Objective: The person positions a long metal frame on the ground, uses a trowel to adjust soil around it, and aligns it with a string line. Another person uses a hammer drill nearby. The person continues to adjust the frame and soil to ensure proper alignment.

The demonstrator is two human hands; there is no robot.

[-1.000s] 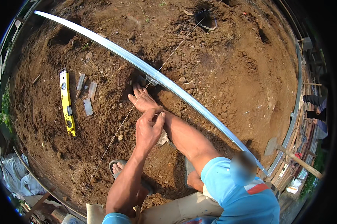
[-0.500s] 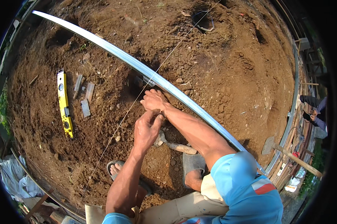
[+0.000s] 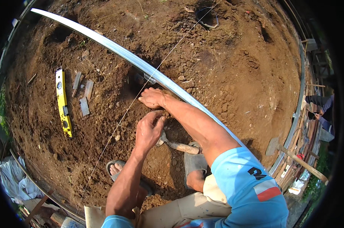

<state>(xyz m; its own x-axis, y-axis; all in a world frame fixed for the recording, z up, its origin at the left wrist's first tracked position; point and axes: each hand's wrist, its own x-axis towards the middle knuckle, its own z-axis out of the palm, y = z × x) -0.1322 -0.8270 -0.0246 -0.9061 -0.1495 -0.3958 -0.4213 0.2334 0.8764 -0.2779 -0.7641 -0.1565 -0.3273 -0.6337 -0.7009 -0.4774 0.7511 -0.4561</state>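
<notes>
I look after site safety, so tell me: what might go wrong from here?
The right hand is close to the string and might knock it out of line. A bump from the right forearm could shift the metal bar beside it. The wooden-handled tool by the right sandal could trip the wearer.

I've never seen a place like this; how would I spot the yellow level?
Find the long silver metal bar slanting across the brown soil. Below its upper-left stretch lie three small dull pieces, and just left of them is the yellow level. Its bright yellow body with round windows is much longer than those short neighbours.
</notes>
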